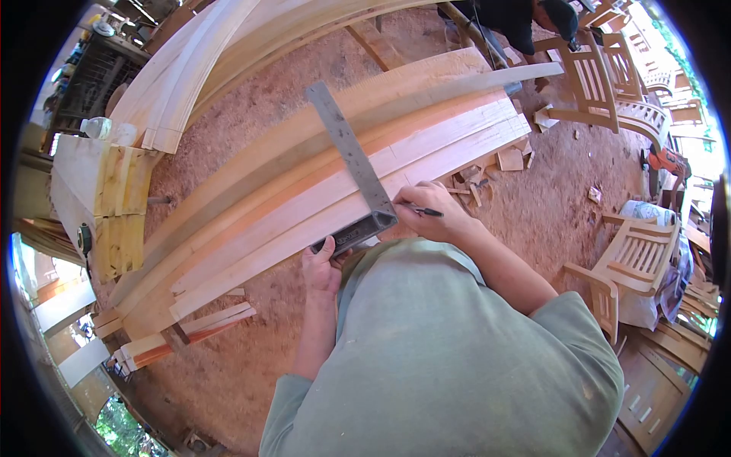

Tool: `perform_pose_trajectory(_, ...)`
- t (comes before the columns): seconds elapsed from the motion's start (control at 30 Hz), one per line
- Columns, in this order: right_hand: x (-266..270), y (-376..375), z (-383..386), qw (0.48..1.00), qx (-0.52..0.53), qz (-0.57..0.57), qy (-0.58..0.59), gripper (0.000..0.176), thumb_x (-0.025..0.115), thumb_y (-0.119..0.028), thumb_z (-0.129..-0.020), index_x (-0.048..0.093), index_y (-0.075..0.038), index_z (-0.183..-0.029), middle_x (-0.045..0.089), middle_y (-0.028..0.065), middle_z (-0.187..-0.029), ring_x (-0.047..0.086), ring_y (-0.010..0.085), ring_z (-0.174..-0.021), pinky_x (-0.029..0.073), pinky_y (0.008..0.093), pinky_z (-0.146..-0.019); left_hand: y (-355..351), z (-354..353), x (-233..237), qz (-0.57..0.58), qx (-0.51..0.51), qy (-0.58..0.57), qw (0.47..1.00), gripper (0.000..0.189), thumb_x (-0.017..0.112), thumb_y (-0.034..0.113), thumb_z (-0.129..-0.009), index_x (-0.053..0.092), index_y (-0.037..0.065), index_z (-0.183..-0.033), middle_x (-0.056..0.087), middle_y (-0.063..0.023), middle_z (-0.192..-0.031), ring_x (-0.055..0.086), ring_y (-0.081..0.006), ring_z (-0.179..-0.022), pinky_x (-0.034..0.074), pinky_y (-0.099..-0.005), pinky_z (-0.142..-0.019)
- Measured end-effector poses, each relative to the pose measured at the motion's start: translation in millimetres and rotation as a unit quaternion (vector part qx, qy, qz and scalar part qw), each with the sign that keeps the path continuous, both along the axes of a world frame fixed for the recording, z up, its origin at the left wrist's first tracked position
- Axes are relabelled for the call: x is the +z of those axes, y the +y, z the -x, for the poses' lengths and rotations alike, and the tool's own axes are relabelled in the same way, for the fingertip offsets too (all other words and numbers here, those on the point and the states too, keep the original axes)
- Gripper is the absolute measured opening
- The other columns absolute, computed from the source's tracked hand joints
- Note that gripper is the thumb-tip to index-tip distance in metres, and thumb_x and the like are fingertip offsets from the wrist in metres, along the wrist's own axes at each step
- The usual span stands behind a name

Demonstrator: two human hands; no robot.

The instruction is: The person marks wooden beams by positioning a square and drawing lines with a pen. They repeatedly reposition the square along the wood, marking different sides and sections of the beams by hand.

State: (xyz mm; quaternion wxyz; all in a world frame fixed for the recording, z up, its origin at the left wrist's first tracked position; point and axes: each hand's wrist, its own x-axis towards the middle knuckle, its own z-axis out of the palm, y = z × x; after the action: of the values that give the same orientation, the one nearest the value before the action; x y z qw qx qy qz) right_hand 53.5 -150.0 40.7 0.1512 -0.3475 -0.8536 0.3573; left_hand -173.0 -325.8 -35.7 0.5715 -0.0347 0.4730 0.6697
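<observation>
Firmly, the left hand [321, 266] clamps the square [354, 164] against the near plank [289, 228]; the right hand [435, 217] pinches a pen [423, 211] beside its blade. Any drawn line is too faint to tell.

Daylight pours in from the open sides onto a floor [563, 206] of reddish sawdust littered with wood offcuts [509, 158], while unfinished slatted chairs [636, 263] crowd the right side, curved planks [190, 76] lie stacked at the far left, and another person [521, 23] bends at the far end.
</observation>
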Motion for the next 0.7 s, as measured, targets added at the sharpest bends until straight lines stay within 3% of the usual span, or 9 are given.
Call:
perform_pose_trajectory(0.07, 7.3, -0.4, -1.1, 0.999, 0.022, 0.027, -0.040, 0.016, 0.065, -0.013, -0.089, 0.069, -0.003, -0.100, 0.071, 0.0149, -0.089, 0.068, 0.0316, -0.083, 0.053, 0.0412, -0.076, 2.0, -1.5, 0.3, 0.015, 0.006, -0.003, 1.000, 0.032, 0.066, 0.005, -0.097, 0.053, 0.007, -0.126, 0.067, -0.0120, -0.114, 0.072, -0.0283, -0.092, 0.065, -0.0409, -0.069)
perform_pose_trajectory(0.13, 14.8, -7.8, 0.0, 0.974, -0.073, 0.212, 0.002, 0.018, 0.065, -0.014, -0.092, 0.070, -0.001, -0.104, 0.070, 0.0125, -0.088, 0.068, 0.0212, -0.081, 0.053, 0.0348, -0.073, 3.6, -1.6, 2.6, 0.013, 0.002, -0.008, 1.000, 0.032, 0.066, 0.006, -0.097, 0.054, 0.007, -0.126, 0.067, -0.0115, -0.113, 0.072, -0.0275, -0.093, 0.065, -0.0402, -0.069)
perform_pose_trajectory(0.27, 21.8, -20.1, -7.0, 0.949, -0.198, 0.236, 0.064, 0.022, 0.061, -0.014, -0.099, 0.068, -0.001, -0.116, 0.072, 0.0091, -0.091, 0.067, 0.0142, -0.088, 0.053, 0.0288, -0.080, 1.2, 0.7, 4.7, -0.014, -0.001, -0.014, 1.000, 0.029, 0.067, 0.006, -0.096, 0.056, 0.007, -0.123, 0.069, -0.0105, -0.110, 0.072, -0.0248, -0.091, 0.064, -0.0373, -0.068)
perform_pose_trajectory(0.3, 18.9, -22.8, -10.4, 0.949, -0.199, 0.236, 0.060, 0.022, 0.061, -0.014, -0.099, 0.068, -0.001, -0.116, 0.072, 0.0091, -0.091, 0.067, 0.0142, -0.088, 0.053, 0.0288, -0.080, -2.1, 3.0, 4.1, -0.013, -0.001, -0.018, 1.000, 0.029, 0.067, 0.006, -0.096, 0.056, 0.007, -0.123, 0.069, -0.0105, -0.110, 0.072, -0.0248, -0.091, 0.064, -0.0373, -0.068)
perform_pose_trajectory(0.4, -0.7, -31.7, -14.4, 0.934, -0.239, 0.146, 0.223, 0.022, 0.055, -0.012, -0.104, 0.067, -0.003, -0.120, 0.073, 0.0075, -0.088, 0.067, 0.0125, -0.083, 0.051, 0.0272, -0.075, -17.4, 18.8, -0.7, -0.039, -0.027, 0.034, 0.998, 0.022, 0.068, 0.004, -0.095, 0.060, 0.003, -0.116, 0.071, -0.0113, -0.103, 0.073, -0.0234, -0.084, 0.063, -0.0347, -0.066)
perform_pose_trajectory(0.57, 11.1, -40.8, -11.4, 0.937, -0.247, 0.142, 0.204, 0.022, 0.056, -0.011, -0.103, 0.067, -0.004, -0.120, 0.073, 0.0072, -0.090, 0.066, 0.0097, -0.080, 0.050, 0.0250, -0.071, -44.2, 31.9, 9.8, -0.060, -0.020, 0.039, 0.997, 0.004, 0.069, 0.002, -0.093, 0.067, -0.001, -0.094, 0.073, -0.0119, -0.084, 0.071, -0.0216, -0.070, 0.060, -0.0322, -0.062)
perform_pose_trajectory(0.63, 15.5, -40.5, -6.2, 0.959, -0.212, 0.101, 0.160, 0.021, 0.056, -0.009, -0.102, 0.066, -0.003, -0.120, 0.074, 0.0089, -0.092, 0.067, 0.0114, -0.083, 0.051, 0.0258, -0.074, -50.8, 36.0, 5.9, -0.069, -0.014, 0.049, 0.996, 0.003, 0.069, 0.001, -0.092, 0.067, -0.001, -0.093, 0.072, -0.0116, -0.083, 0.070, -0.0207, -0.067, 0.059, -0.0317, -0.061)
perform_pose_trajectory(0.67, 9.1, -36.0, -7.8, 0.966, -0.178, 0.100, 0.159, 0.026, 0.057, -0.007, -0.100, 0.061, -0.002, -0.125, 0.073, 0.0105, -0.107, 0.067, 0.0135, -0.094, 0.051, 0.0274, -0.086, -53.7, 35.7, 3.5, -0.076, -0.019, 0.051, 0.996, 0.002, 0.069, 0.000, -0.091, 0.067, -0.001, -0.092, 0.072, -0.0113, -0.082, 0.069, -0.0198, -0.065, 0.058, -0.0312, -0.059)
perform_pose_trajectory(0.7, 8.3, -33.5, -3.5, 0.968, -0.159, 0.103, 0.164, 0.026, 0.057, -0.007, -0.100, 0.061, -0.002, -0.125, 0.073, 0.0105, -0.107, 0.067, 0.0135, -0.094, 0.051, 0.0274, -0.086, -54.2, 33.3, 5.8, -0.076, 0.000, 0.059, 0.995, 0.002, 0.069, 0.000, -0.091, 0.067, -0.001, -0.092, 0.072, -0.0113, -0.082, 0.069, -0.0198, -0.065, 0.058, -0.0312, -0.059)
